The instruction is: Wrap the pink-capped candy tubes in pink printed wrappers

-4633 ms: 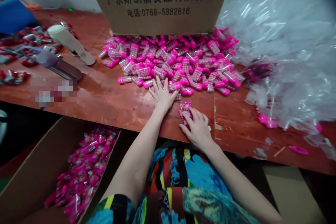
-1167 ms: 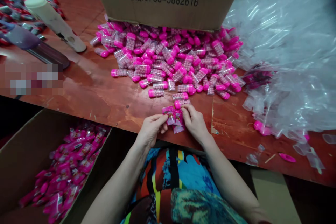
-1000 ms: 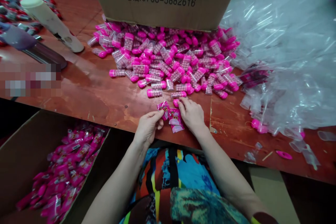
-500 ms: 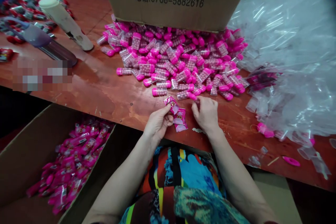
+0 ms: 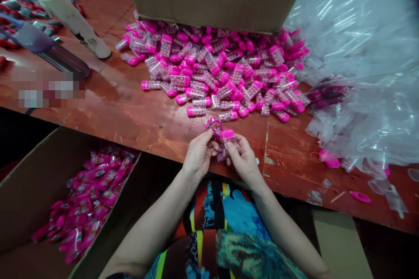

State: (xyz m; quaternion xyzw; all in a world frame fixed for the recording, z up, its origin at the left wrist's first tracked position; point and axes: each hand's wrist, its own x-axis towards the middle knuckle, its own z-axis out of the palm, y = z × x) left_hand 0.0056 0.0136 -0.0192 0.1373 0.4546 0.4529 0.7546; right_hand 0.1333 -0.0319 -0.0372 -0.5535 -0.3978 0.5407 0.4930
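My left hand [image 5: 200, 150] pinches a pink printed wrapper [image 5: 213, 124] near the front edge of the table. Between the fingers and thumb of my right hand [image 5: 242, 157] is a small clear candy bottle [image 5: 228, 137] with a pink cap, held cap up against the wrapper. Both hands are close together, and my fingers cover the lower part of the wrapper and of the bottle. Beyond them lies a heap of similar candy bottles [image 5: 212, 78], filled with pale pink balls and lying every which way.
A cardboard box [image 5: 209, 4] stands behind the heap. On the right are clear plastic bags [image 5: 366, 61] and a loose pink cap [image 5: 360, 196]. Two drink bottles, one white [image 5: 75, 22] and one purple-topped [image 5: 49, 50], stand left. An open carton [image 5: 22, 174] below holds pink packets [image 5: 88, 200].
My right hand has come back from the near edge of the heap with a candy bottle and moved left to the wrapper. My left hand keeps hold of the wrapper. The view has shifted slightly.
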